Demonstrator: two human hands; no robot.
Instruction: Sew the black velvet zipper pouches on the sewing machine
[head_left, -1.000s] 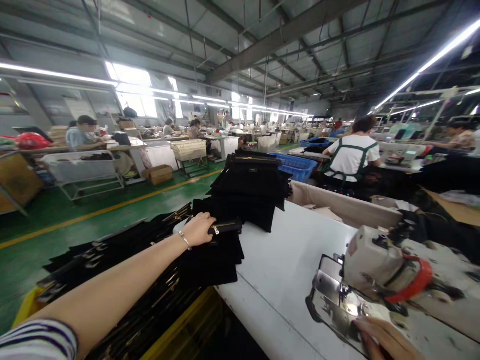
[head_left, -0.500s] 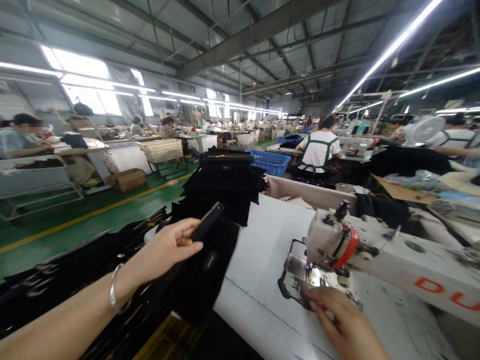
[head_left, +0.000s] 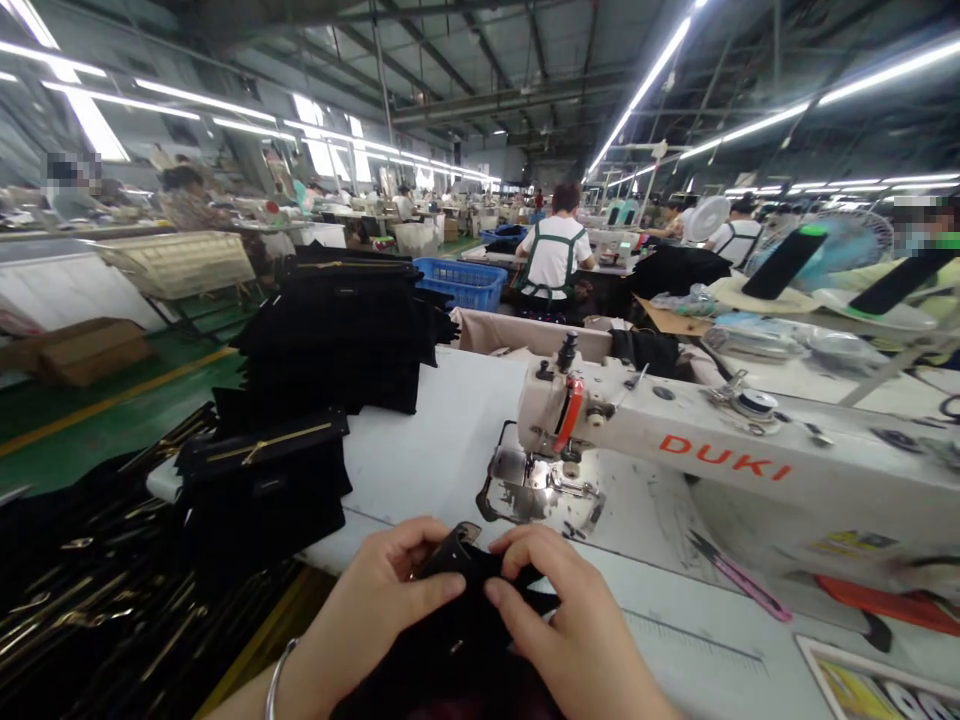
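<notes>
A black fabric piece point(head_left: 450, 655) is held low in front of me, at the near edge of the sewing table. Its dark edge strip curls up between my hands. My left hand point(head_left: 409, 585) pinches this strip from the left, thumb on top. From the other side my right hand point(head_left: 559, 610) grips the same piece with thumb and fingertips. Just beyond the hands sits the sewing machine point(head_left: 645, 430), its metal needle plate point(head_left: 536, 490) bare of cloth. To the left, a black zippered panel point(head_left: 262, 470) with a small label lies on the table.
Stacked black panels point(head_left: 337, 330) rise at the far left of the table point(head_left: 420, 430). More zippered pieces point(head_left: 97, 580) heap at lower left. Pink-handled snips point(head_left: 742, 580) lie right of the needle plate. Behind are a blue basket point(head_left: 461, 285) and a co-worker point(head_left: 556, 245) facing away.
My left hand has let go of the zippered panel at left and moved right. My right hand has left the needle plate area. Both now grip a black piece, and the view has swung right.
</notes>
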